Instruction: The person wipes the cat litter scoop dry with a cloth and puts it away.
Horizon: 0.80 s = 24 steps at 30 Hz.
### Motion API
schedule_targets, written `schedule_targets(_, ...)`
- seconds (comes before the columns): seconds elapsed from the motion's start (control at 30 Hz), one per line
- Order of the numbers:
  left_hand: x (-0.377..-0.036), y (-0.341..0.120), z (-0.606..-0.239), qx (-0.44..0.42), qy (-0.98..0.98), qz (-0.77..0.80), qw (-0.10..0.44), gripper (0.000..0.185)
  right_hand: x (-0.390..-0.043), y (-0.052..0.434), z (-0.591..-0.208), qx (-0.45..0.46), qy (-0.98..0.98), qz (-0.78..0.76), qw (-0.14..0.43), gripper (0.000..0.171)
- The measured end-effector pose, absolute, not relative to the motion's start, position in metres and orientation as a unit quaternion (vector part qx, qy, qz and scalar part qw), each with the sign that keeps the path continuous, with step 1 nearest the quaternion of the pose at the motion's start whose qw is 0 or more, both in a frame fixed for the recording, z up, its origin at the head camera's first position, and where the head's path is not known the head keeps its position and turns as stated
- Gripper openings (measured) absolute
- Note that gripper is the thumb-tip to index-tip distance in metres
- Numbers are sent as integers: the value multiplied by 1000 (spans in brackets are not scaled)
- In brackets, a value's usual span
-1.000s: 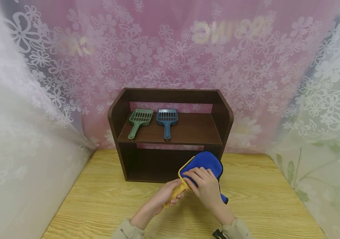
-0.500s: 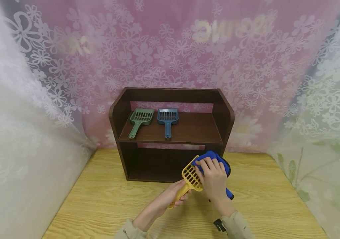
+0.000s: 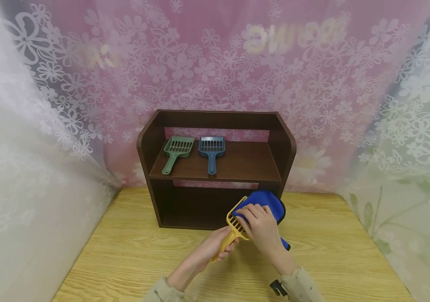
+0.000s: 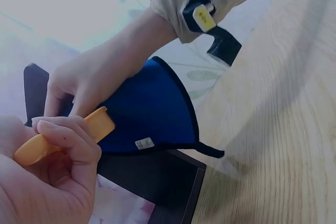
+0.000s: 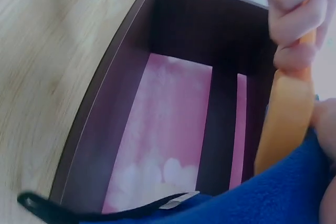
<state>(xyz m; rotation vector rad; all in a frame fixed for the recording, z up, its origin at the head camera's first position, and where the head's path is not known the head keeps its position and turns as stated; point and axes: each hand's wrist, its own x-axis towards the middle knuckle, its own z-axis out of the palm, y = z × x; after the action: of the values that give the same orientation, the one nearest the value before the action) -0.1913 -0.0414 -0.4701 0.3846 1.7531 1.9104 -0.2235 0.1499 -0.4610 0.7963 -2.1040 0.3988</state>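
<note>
My left hand [image 3: 215, 244] grips the handle of a yellow slotted litter scoop [image 3: 234, 226], its head tilted up to the right. My right hand [image 3: 260, 226] pinches a blue cloth [image 3: 269, 203] with black edging and presses it onto the scoop's head, covering its upper right part. In the left wrist view the cloth [image 4: 152, 111] hangs with a small white label and a black loop. The right wrist view shows the scoop's orange-looking side [image 5: 286, 114] above the blue fabric [image 5: 262, 198], with the left fingers [image 5: 296, 19] curled round the handle.
Behind the hands a dark brown two-tier shelf [image 3: 215, 180] stands on the wood-grain table [image 3: 124, 260]. On its upper tier lie a green litter scoop [image 3: 177, 151] and a blue litter scoop [image 3: 212, 151]. Floral curtains [image 3: 215, 63] enclose the back and sides.
The cloth slid up and right, baring the yellow scoop's slots, then came partway back down and left over them with the right hand. The left hand keeps its grip, shifting slightly.
</note>
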Motion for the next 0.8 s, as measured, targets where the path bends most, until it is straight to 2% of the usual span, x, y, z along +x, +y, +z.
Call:
schedule_targets(0.23,-197,-48,-471,132,653,706,239,47,-218,151,-460,391,-819,176,382,13)
schedule_targets(0.37,-199,-50,-467,136,655,704,239,47,-220,157,-458,390,-814,160,400,20)
schedule_targets(0.5,-199,-50,-462,147,663,693,241,48,-223,157,-460,367,-804,147,444,32)
schedule_targets(0.63,-196,-47,-462,143,664,692,246,49,-224,155,-462,348,-789,138,486,33)
schedule_targets(0.8,-196,-45,-466,138,656,703,239,49,-224,151,-463,350,-774,138,509,31)
